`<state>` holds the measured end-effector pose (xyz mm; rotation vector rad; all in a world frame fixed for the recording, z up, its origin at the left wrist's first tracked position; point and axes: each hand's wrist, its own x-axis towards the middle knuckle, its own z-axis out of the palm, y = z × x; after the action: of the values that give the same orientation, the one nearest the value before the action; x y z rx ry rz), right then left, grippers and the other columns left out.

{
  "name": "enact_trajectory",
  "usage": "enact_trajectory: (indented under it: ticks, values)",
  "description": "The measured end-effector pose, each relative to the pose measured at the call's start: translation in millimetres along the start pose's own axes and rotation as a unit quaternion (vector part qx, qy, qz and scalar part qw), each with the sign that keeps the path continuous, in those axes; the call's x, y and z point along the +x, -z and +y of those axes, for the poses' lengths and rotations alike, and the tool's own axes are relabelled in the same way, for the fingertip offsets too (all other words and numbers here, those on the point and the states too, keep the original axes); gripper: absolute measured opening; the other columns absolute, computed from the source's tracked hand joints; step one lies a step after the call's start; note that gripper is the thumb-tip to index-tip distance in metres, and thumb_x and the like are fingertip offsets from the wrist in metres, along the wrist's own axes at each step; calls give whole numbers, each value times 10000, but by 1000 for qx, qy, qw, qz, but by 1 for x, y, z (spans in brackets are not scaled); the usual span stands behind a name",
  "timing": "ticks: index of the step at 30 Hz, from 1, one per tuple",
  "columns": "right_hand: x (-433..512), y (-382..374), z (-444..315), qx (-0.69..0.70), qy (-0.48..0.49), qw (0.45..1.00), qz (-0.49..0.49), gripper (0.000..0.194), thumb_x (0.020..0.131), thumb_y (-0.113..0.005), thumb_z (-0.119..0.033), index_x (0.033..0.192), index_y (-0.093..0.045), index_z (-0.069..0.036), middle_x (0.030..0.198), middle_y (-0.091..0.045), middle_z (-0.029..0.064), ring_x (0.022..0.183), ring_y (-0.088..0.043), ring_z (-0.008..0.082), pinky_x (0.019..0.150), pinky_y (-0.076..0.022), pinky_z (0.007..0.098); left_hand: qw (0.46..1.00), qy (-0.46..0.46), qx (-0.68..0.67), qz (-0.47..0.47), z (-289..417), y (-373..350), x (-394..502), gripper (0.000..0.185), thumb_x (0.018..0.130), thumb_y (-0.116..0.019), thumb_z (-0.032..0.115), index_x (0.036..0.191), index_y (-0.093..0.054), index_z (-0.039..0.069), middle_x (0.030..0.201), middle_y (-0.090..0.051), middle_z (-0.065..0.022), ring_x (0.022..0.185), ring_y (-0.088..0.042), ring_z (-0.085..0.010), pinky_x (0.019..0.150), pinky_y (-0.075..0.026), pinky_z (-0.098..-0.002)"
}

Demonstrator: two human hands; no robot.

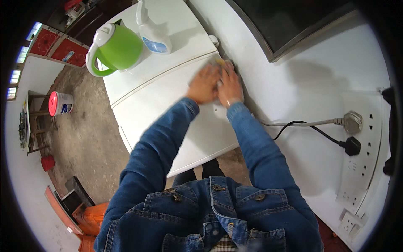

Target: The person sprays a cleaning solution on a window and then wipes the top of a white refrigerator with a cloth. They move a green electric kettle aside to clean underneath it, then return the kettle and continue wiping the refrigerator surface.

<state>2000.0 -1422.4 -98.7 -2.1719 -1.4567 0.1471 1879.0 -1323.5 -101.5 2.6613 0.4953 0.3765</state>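
Note:
My left hand (205,82) and my right hand (229,82) lie close together, blurred, near the wall-side edge of a white panelled surface (163,91). Under their fingers a small greyish and yellow thing (219,61), perhaps a cloth, shows only in part. Which hand grips it is hidden. Beyond the hands, on the far part of the same surface, stand a green and white electric kettle (121,47) and a white spray bottle (154,34) with a blue label.
To the right is a white wall with a dark-framed panel (292,25) and a power strip (359,163). Two plugs (352,122) sit in it, their cables running behind the surface. A lidded bucket (64,103) and a wooden stand (39,121) are at the left.

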Motion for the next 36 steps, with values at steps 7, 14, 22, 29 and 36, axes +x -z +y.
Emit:
enact_trajectory:
  ticks: [7,14,22,29,36]
  values:
    - [-209,32,-64,-133,-59,978,-151,649,913,-541,-212,1502,-329,-38,1581,-256,192,1441,-253,406,1149,-244,534,992,12,-62,-110,123,6,-177,722,787,-686,278,1434,-457,54,1548,-335,-173,1462,-225,-390,1195,-193,-502]
    - [-66,-29,-95,-47,71,973,-216,610,917,-488,-289,1482,-385,-82,1354,-540,162,1293,-428,387,1140,-202,571,980,173,80,-48,28,37,-154,707,781,-664,337,1419,-477,96,1571,-307,-150,1476,-198,-371,1160,-170,-588]
    - [34,-28,-22,-37,-144,988,27,568,877,-544,-217,1405,-427,-43,1457,-439,194,1338,-404,403,1104,-320,499,991,16,102,-87,-24,24,16,566,888,-595,310,1412,-491,123,1571,-326,-79,1486,-182,-335,1157,-137,-628]
    - [53,-30,66,-123,-228,933,-249,278,939,-479,-130,1112,-674,-34,1083,-685,239,1010,-669,364,915,-510,443,996,64,20,59,13,46,-52,543,837,-658,127,1361,-520,101,1506,-403,-99,1458,-226,-366,1142,-203,-623]
    - [83,-43,92,179,-445,854,-203,294,952,-489,-202,1086,-677,-19,1066,-686,237,1028,-658,367,897,-516,443,986,163,37,-4,20,35,-134,564,839,-573,48,1396,-484,74,1555,-323,-131,1479,-178,-372,1205,-150,-539]
